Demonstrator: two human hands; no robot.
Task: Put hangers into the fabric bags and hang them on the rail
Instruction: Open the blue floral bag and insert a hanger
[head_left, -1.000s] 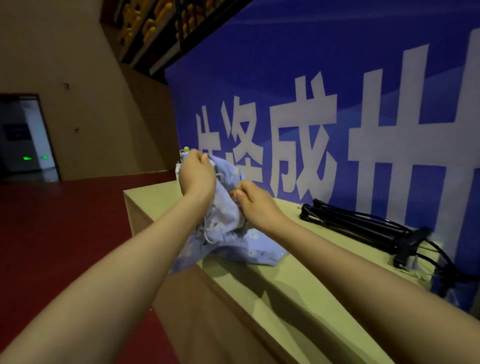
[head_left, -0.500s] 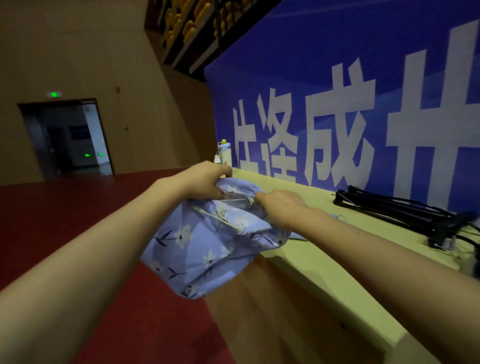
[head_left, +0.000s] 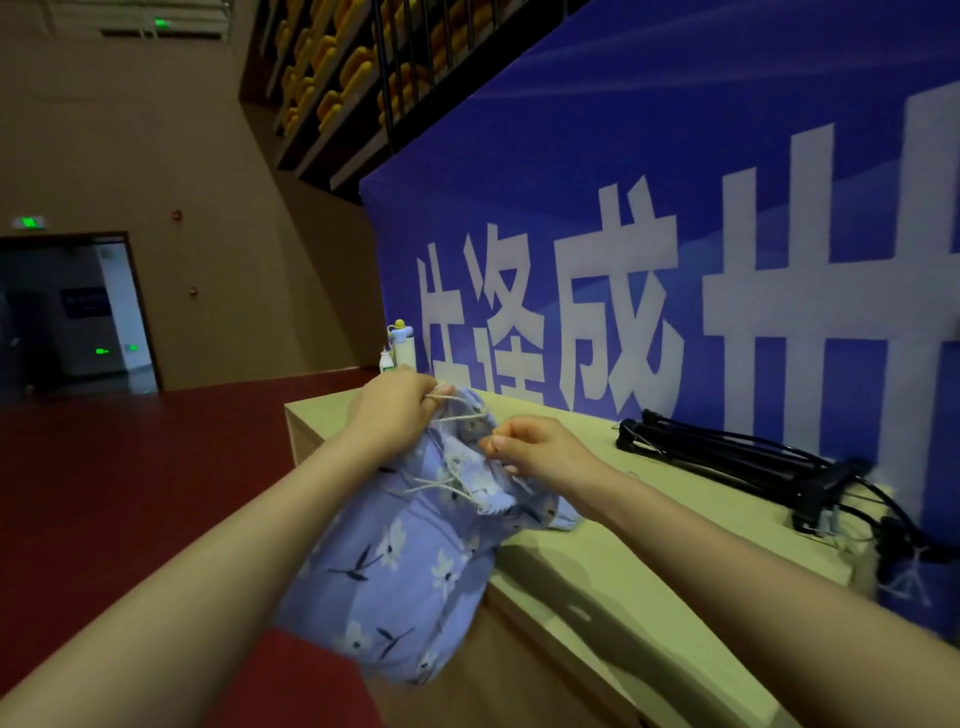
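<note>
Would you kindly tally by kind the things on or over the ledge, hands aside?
Fabric bag: 1
Bundle of black hangers: 1; the hangers in it cannot be counted apart
Bottles at the far end: 2, one tall, one small
Total: 4

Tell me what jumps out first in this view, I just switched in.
Both hands, left hand and right hand, hold the mouth of a blue floral fabric bag at centre, hanging over the counter edge. Behind looms a blue banner; black hangers lie at right.
</note>
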